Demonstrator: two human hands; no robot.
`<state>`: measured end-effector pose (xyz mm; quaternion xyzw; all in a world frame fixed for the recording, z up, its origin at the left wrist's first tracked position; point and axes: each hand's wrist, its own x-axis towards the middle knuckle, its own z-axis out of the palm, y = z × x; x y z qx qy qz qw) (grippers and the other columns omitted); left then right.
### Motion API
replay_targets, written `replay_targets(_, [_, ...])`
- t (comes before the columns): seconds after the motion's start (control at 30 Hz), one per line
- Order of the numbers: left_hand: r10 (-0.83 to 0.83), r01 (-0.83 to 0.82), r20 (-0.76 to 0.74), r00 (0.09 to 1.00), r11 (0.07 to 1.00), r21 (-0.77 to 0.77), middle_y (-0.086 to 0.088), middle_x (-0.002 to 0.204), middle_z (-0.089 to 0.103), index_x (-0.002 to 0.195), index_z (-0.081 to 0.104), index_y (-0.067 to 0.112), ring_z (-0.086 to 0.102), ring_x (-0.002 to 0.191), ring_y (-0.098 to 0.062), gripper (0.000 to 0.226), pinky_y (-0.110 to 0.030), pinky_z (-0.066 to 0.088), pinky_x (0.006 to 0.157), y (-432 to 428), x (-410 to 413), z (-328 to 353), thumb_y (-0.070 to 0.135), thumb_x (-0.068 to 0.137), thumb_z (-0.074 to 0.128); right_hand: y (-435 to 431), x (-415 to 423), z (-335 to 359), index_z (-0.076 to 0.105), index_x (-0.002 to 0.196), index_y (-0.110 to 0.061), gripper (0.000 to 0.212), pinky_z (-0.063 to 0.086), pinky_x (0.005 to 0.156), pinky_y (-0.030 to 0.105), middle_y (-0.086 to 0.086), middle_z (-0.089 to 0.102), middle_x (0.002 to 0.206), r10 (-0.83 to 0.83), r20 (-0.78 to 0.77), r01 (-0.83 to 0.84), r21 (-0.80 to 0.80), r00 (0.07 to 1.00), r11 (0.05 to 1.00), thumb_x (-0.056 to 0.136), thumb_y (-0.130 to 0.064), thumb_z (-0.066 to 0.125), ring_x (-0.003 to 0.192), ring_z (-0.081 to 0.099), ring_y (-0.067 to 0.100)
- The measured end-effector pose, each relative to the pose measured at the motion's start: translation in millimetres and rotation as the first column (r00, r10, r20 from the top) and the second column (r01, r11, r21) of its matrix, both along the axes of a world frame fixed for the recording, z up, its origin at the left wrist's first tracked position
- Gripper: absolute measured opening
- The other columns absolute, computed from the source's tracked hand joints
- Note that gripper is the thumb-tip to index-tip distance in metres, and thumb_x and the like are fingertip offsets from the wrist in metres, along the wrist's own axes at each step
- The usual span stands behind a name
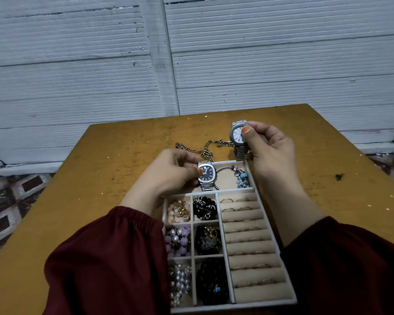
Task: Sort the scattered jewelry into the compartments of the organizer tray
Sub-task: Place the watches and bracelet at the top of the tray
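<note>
A: Scuffed yellow table (pixel 100 178), grey organizer tray (pixel 225 308) between the person's wrists?

B: Yep. Left hand (pixel 168 171) pinches a dark-dial watch (pixel 207 172) in the tray's far compartment. Right hand (pixel 268 144) grips a white-dial watch (pixel 236 134) just past it, with a chain (pixel 205 149) lying between both hands.

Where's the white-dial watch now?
Head view, right of centre: the white-dial watch is pinched in the right hand, beyond the far right corner of the tray, beside the chain.

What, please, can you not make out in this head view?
Head view: white-dial watch face, partly covered by the thumb of the right hand.
Head view: chain, partly behind the left hand.
Head view: organizer tray, left edge under the left sleeve.
Head view: dark-dial watch, time too small to read.
</note>
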<state>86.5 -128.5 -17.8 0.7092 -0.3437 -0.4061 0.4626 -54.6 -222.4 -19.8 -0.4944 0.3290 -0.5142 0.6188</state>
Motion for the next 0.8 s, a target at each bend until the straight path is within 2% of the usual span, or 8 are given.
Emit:
replay_targets(0.17, [0.004,-0.003,-0.075,0.997,1.000,0.021,-0.006,0.072,0.071,0.088,0.067,0.013,0.060,0.053,-0.009,0.020,-0.022,0.055,0.056,-1.3,4.6,1.4,-0.003,0.090,0.056,1.0,0.3,0.1,0.063,0.097,-0.009,0.008,0.055,0.079,0.032,0.002,0.070,0.083,0.009,0.002,-0.009,0.017,1.000,1.000,0.089,-0.008,0.062,0.071,0.065,0.009])
replay_targets(0.3, [-0.018,0.019,-0.048,0.999,0.999,0.037,-0.009,0.077,0.069,0.088,0.066,0.012,0.060,0.050,-0.008,0.018,-0.018,0.053,0.051,0.0,3.5,2.7,-0.002,0.091,0.056,1.1,1.0,-0.4,0.063,0.094,-0.011,0.006,0.054,0.077,0.029,0.000,0.070,0.081,0.007,0.000,-0.007,0.010,1.000,1.000,0.089,-0.008,0.063,0.070,0.065,0.007])
replay_targets(0.5, [0.026,-0.035,-0.168,0.985,0.998,-0.050,-0.013,0.084,0.068,0.098,0.058,0.009,0.064,0.067,-0.024,0.018,-0.027,0.057,0.061,-1.7,2.0,3.4,-0.006,0.091,0.052,0.4,1.0,-1.2,0.063,0.097,-0.009,0.008,0.054,0.084,0.036,0.004,0.070,0.086,0.005,-0.012,-0.005,0.005,1.000,1.000,0.089,-0.009,0.063,0.075,0.065,0.011])
replay_targets(0.6, [0.044,-0.062,-0.105,0.993,0.983,-0.171,-0.012,0.085,0.066,0.095,0.059,0.009,0.062,0.071,-0.024,0.019,-0.022,0.057,0.059,-4.5,-0.1,4.2,-0.008,0.092,0.050,0.6,0.8,-1.6,0.063,0.099,-0.008,0.010,0.054,0.083,0.033,0.004,0.070,0.086,0.006,-0.005,-0.006,0.005,1.000,1.000,0.089,-0.008,0.062,0.074,0.065,0.011])
replay_targets(0.67, [0.069,-0.084,-0.071,0.995,0.969,-0.230,-0.013,0.084,0.064,0.093,0.059,0.009,0.060,0.065,-0.021,0.021,-0.021,0.056,0.057,-5.1,-1.5,4.9,-0.009,0.092,0.050,0.3,0.4,-2.2,0.062,0.102,-0.006,0.012,0.054,0.079,0.028,0.005,0.070,0.087,0.005,0.000,-0.005,-0.005,1.000,1.000,0.090,-0.008,0.062,0.073,0.064,0.009])
replay_targets(0.73, [0.076,-0.086,-0.049,0.996,0.962,-0.259,-0.015,0.086,0.063,0.093,0.059,0.010,0.059,0.065,-0.022,0.021,-0.022,0.056,0.058,-5.2,-1.6,4.8,-0.009,0.092,0.049,0.4,0.5,-2.2,0.062,0.103,-0.005,0.013,0.054,0.072,0.022,0.004,0.069,0.085,0.006,-0.010,-0.006,-0.023,1.000,1.000,0.090,-0.009,0.062,0.070,0.064,0.006])
replay_targets(0.8, [0.058,-0.063,-0.026,0.998,0.968,-0.243,-0.019,0.090,0.062,0.095,0.060,0.009,0.059,0.067,-0.024,0.020,-0.023,0.056,0.057,-4.1,-1.7,4.9,-0.009,0.092,0.050,1.1,1.0,-1.8,0.062,0.102,-0.005,0.013,0.054,0.071,0.024,0.004,0.069,0.084,0.005,-0.018,-0.005,-0.030,1.000,1.000,0.090,-0.009,0.062,0.069,0.064,0.007])
